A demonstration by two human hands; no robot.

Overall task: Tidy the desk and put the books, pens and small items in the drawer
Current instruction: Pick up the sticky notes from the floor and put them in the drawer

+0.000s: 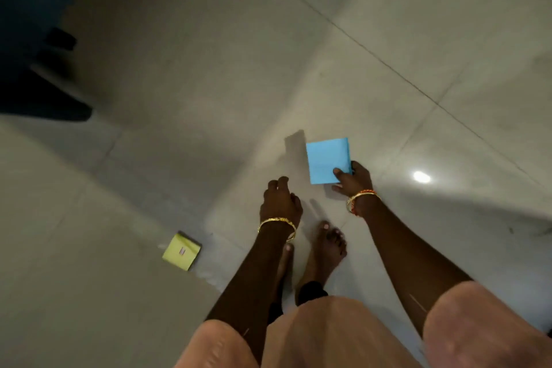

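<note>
I am standing bent over a pale tiled floor (pixel 388 24), looking down past my bare feet. My right hand (pixel 354 181) pinches a blue pad of paper (pixel 328 160) at its near corner, thumb on top and fingers clamped beneath, holding it flat, I judge so the sheets stay together. My left hand (pixel 279 203) hangs at about nine o'clock of the blue pad, fingers loosely curled and holding nothing, probably free for the next pickup. A yellow pad of notes (pixel 181 251) lies on the floor at about eight o'clock of my left hand, well apart from it. Both pads likely belong in the drawer, which is not in view, nor is the bench. The tiles are glossy, with a ceiling lamp's reflection (pixel 421 177) at three o'clock. Dark blurred furniture (pixel 35 69) fills ten o'clock.
</note>
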